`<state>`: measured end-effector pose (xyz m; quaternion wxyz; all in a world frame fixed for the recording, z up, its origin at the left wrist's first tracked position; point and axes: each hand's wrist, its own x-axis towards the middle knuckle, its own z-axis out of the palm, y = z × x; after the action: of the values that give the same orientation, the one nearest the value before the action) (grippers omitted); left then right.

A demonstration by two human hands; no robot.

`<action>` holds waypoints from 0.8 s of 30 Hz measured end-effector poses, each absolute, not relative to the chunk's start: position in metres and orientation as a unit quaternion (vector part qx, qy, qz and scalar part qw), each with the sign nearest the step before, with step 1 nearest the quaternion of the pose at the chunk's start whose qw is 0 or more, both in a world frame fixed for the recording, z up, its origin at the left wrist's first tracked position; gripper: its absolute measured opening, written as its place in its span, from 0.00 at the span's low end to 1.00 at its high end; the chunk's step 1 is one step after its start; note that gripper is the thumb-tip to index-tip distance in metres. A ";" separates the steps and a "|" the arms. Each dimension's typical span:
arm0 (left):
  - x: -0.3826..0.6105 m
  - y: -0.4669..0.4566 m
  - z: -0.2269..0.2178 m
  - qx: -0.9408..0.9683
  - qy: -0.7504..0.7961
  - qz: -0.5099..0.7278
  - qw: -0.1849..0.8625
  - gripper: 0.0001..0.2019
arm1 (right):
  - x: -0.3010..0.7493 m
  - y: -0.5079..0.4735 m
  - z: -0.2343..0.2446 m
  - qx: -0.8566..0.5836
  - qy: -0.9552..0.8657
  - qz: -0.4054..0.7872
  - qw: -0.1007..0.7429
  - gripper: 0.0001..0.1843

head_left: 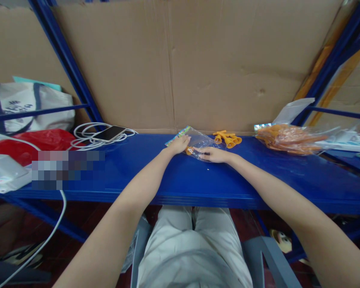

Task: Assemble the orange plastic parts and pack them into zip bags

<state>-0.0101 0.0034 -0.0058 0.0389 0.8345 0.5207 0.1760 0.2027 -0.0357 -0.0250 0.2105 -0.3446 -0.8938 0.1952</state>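
My left hand (180,145) lies with its fingers stretched out over the coloured header end of a clear plastic bag (202,137) on the blue tabletop. At the bag's near edge, my right hand (214,155) points leftward, its fingers closed around the end of an orange plastic piece (189,150). The rounded end of that piece shows between the two hands; the rest is covered by fingers and film. Just beyond my right hand is a small pile of loose orange plastic pieces (228,139) with flared, cup-like ends.
A filled bag of orange pieces (285,138) lies at the right. On the left are a phone (110,134) on a coiled white cable (81,140), a red bag (54,138), a canvas tote (48,106) and a white power strip (10,172). Cardboard (213,72) stands behind the blue table (180,184).
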 end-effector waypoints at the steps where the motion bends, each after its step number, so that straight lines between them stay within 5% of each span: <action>1: -0.010 0.004 -0.007 0.836 0.518 0.177 0.040 0.27 | 0.203 -0.036 -0.025 -0.344 -0.893 0.198 0.213 0.25; 15: -0.010 0.004 -0.007 0.848 0.490 0.203 0.003 0.26 | 0.197 -0.041 -0.024 -0.316 -0.892 0.236 0.222 0.24; 24: -0.009 0.005 -0.008 0.823 0.545 0.142 0.072 0.29 | 0.197 -0.038 -0.027 -0.326 -0.900 0.177 0.229 0.24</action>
<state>-0.0093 0.0050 -0.0080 0.0725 0.8230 0.5451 0.1424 0.1969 -0.0383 -0.0273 0.2294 -0.3261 -0.8999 0.1768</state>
